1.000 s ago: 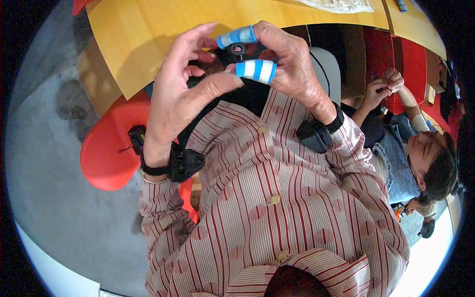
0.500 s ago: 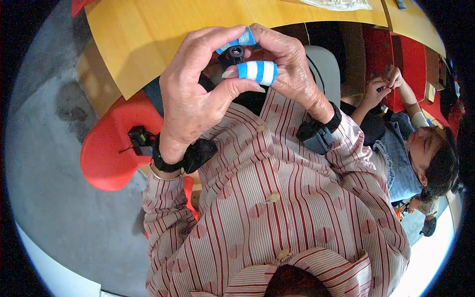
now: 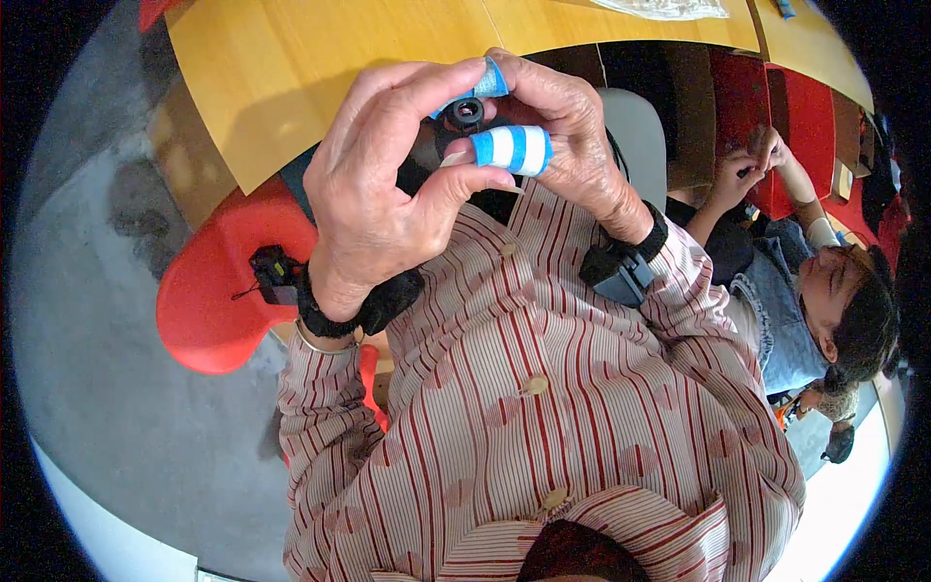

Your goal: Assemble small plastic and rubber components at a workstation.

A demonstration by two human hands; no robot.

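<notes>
Above the table's near edge, both hands come together around a small black ring-shaped piece (image 3: pixel 465 113) with a hole through its end. My left hand (image 3: pixel 388 170) is closed on it from the left, thumb and forefinger curled inward. From the other side my right hand (image 3: pixel 572 126) pinches at the same piece. A blue-and-white striped wrap (image 3: pixel 514 149) covers my right thumb, and another blue wrap (image 3: pixel 493 78) sits at a fingertip above. Fingers hide most of the black piece, so its full shape cannot be made out.
A yellow wooden table (image 3: pixel 320 68) spans the top, with clear plastic sheeting (image 3: pixel 664 8) at its far side. At the left stands a red chair (image 3: pixel 208 301); a grey seat (image 3: pixel 635 145) is behind my right hand. To the right a co-worker's hands (image 3: pixel 752 170) hold something small and dark.
My left hand has shifted slightly left and down. The striped thumb moved a little right, and the black piece has turned slightly, showing its round end more plainly.
</notes>
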